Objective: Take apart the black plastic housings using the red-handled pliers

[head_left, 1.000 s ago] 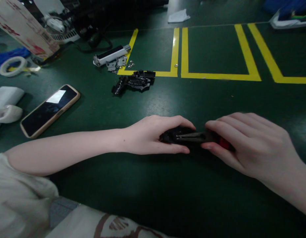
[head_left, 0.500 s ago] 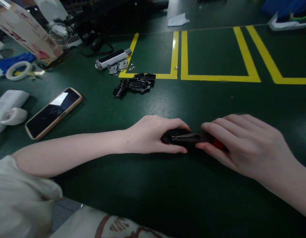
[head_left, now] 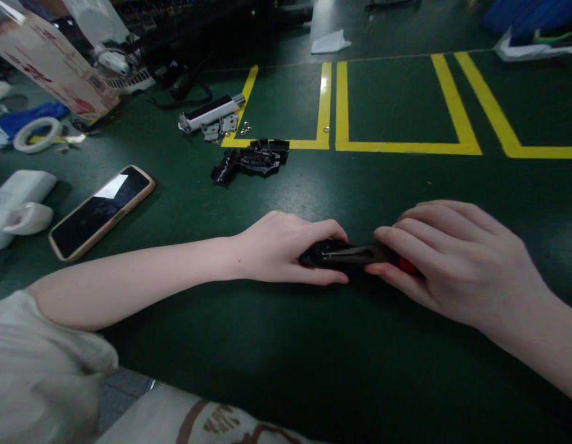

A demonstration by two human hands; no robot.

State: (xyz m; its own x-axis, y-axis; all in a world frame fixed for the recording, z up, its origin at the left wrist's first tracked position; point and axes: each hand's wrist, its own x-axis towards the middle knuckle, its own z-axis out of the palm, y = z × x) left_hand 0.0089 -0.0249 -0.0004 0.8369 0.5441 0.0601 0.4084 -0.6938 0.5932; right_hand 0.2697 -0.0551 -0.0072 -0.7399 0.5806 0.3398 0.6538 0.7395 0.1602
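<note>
My left hand point(head_left: 288, 246) is closed around a small black part point(head_left: 311, 256), with the thumb and a finger on either side of it. Most of that part is hidden in the palm. My right hand point(head_left: 471, 262) grips what look like pliers point(head_left: 371, 254), with dark metal jaws and a bit of red handle showing under the fingers. The jaws point left and meet the black part between my two hands. Whether they bite on it or only lie against it, I cannot tell.
Beyond my hands lie a black mechanical assembly point(head_left: 255, 161), a white-and-black bar point(head_left: 211, 114), metal brackets point(head_left: 219, 127) and several small rings point(head_left: 245, 128). Yellow tape point(head_left: 406, 147) marks the green table. A phone point(head_left: 103, 213), white device point(head_left: 21, 206) and tape roll point(head_left: 38, 134) are at left.
The knuckles of my right hand have risen slightly. My left hand and the black part have shifted a little left; both hands keep their hold.
</note>
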